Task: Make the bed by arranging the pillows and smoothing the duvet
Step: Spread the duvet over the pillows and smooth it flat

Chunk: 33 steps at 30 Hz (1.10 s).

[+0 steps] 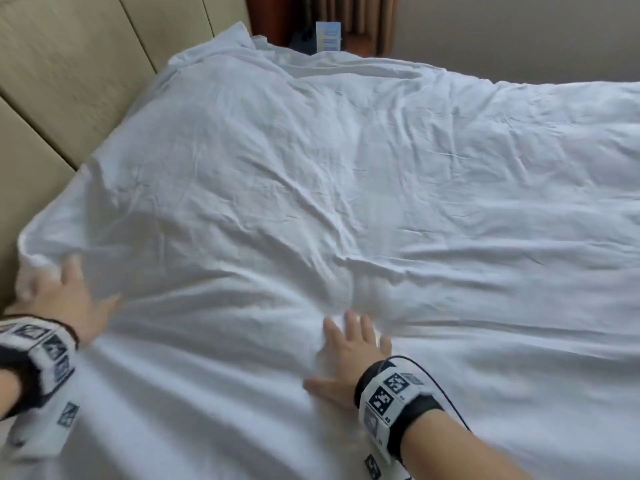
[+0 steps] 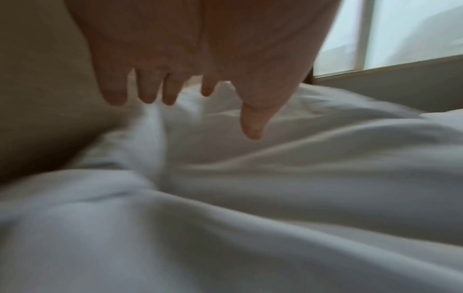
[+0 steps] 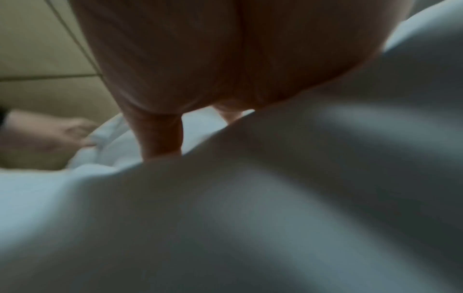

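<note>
A white, wrinkled duvet (image 1: 346, 188) covers the whole bed and bulges over hidden shapes along the headboard side. My left hand (image 1: 69, 299) is blurred, fingers spread and straight, at the duvet's near left corner by the headboard. In the left wrist view the left hand (image 2: 190, 87) hovers just over the white fabric (image 2: 250, 198) with straight fingers. My right hand (image 1: 349, 362) lies flat with spread fingers, pressing on the duvet in the lower middle, where creases bunch ahead of it. The right wrist view shows the right palm (image 3: 200, 69) down on the fabric (image 3: 275, 198). No bare pillow shows.
A beige padded headboard (image 1: 69, 74) runs along the left. At the far end stand a dark wooden nightstand area (image 1: 277, 15) with a blue-and-white card (image 1: 328, 36) and brown curtains (image 1: 360, 19). A window (image 2: 400, 35) shows in the left wrist view.
</note>
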Tool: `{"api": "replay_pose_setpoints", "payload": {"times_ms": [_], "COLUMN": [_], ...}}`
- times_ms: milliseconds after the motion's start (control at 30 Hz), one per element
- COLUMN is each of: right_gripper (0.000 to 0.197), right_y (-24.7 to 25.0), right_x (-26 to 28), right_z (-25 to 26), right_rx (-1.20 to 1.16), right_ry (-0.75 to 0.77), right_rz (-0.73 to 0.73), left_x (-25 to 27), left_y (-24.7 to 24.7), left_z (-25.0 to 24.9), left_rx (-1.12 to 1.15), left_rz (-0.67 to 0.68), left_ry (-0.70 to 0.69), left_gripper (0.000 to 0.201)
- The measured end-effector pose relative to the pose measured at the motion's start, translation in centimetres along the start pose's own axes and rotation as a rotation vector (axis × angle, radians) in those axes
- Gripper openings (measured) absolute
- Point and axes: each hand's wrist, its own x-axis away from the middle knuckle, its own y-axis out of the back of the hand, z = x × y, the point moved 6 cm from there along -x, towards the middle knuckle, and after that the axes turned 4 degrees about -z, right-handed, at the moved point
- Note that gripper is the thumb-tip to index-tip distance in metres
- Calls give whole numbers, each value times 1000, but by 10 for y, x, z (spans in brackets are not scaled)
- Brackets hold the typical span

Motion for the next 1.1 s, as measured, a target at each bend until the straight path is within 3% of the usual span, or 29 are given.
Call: {"api": "replay_pose_setpoints", "payload": {"times_ms": [67, 133, 233, 300, 367, 433, 533, 600, 667, 767, 833, 900, 1000, 1100], "right_gripper": [104, 91, 59, 45, 48, 60, 71, 82, 92, 87, 77, 72, 75, 74], "right_y": [-43, -74, -78, -55, -29, -11, -1, -9, -33, -100, -135, -151, -151, -150], "right_x": [24, 53, 88, 97, 101, 106, 115, 122, 133, 160, 186, 199, 204, 205], "right_z": [19, 48, 64, 39, -5, -51, -103, -113, -95, -29, 19, 57, 93, 107], "right_rx": [51, 91, -50, -247, -266, -127, 94, 116, 105, 206, 214, 173, 104, 210], "right_ry": [105, 279, 401, 325, 224, 154, 20, -42, -44, 194, 368, 471, 488, 422], "right_rz": [91, 175, 359, 278, 40, -115, -92, -55, -39, 83, 179, 252, 264, 236], "left_x": [72, 136, 193, 230, 271, 300, 314, 310, 307, 310, 317, 322, 329, 336], "left_y": [27, 29, -9, -27, -37, -48, -47, -41, -36, -32, -42, -63, -81, -76], "left_z": [-92, -167, -197, -190, -171, -148, -100, -50, 14, 99, 125, 134, 136, 164], "left_rx": [-68, -77, -34, -84, -101, -96, -92, -127, -101, 35, 145, 152, 157, 103], "left_rz": [147, 228, 474, 561, 576, 560, 515, 502, 455, 340, 481, 621, 555, 537], "left_ry": [-87, -341, -446, -439, -405, -354, -182, 40, 354, 757, 794, 726, 643, 596], "left_gripper": [90, 83, 74, 74, 84, 91, 90, 94, 106, 119, 96, 80, 62, 41]}}
